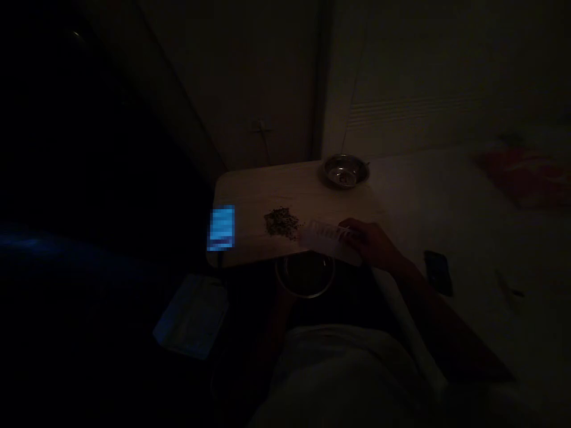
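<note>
In the dim light my right hand (366, 239) is closed on a pale, translucent plastic piece with a row of slots or ridges (322, 235). It lies low over the small wooden table (247, 190), beside a loose pile of small dark bits (281, 222); their kind is too dark to tell. My left hand (286, 295) is at the left side of a round metal bowl (307, 295), just below the table's front edge. Its fingers are mostly lost in shadow, but they appear to hold the bowl. The bowl's contents are too dark to make out.
A second metal bowl (346, 172) stands at the table's back right corner. A lit screen (222, 227) is at the left edge. Below left is a pale boxy object (194, 315). On the light surface to the right lie a dark flat object (438, 273) and a red cloth-like thing (521, 172).
</note>
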A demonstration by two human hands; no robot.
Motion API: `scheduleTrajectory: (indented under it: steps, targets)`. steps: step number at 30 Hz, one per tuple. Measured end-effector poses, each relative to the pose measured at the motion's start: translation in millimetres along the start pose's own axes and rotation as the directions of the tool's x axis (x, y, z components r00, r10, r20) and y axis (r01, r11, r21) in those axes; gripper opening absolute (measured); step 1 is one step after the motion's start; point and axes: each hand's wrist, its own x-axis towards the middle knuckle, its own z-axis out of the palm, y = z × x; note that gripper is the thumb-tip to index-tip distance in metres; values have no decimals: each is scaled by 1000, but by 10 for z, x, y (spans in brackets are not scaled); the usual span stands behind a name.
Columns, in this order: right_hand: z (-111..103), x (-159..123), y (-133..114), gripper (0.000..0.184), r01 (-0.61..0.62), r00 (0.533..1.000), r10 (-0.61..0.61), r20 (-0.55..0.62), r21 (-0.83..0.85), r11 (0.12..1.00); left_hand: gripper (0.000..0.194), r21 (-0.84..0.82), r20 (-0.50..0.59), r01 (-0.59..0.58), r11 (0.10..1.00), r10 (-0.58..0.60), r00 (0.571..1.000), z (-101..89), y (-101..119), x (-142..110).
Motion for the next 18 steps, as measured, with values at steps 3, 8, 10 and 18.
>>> scheduleTrajectory:
  steps: [3,8,10,18]
  targets:
    - [25,40,5,28,-48,993,46,-109,-21,999,56,35,-68,-88,996,90,994,-25,8,10]
    - [116,110,-10,31,-92,989,86,-123,-49,995,52,69,-157,-107,992,117,981,-10,4,-9]
    - [141,127,-11,30,-103,985,91,-144,-75,992,51,79,-168,-121,990,133,977,-16,3,-24]
    - [92,180,45,29,-163,955,108,-275,-185,969,40,49,-116,-145,988,150,982,-71,-10,-33]
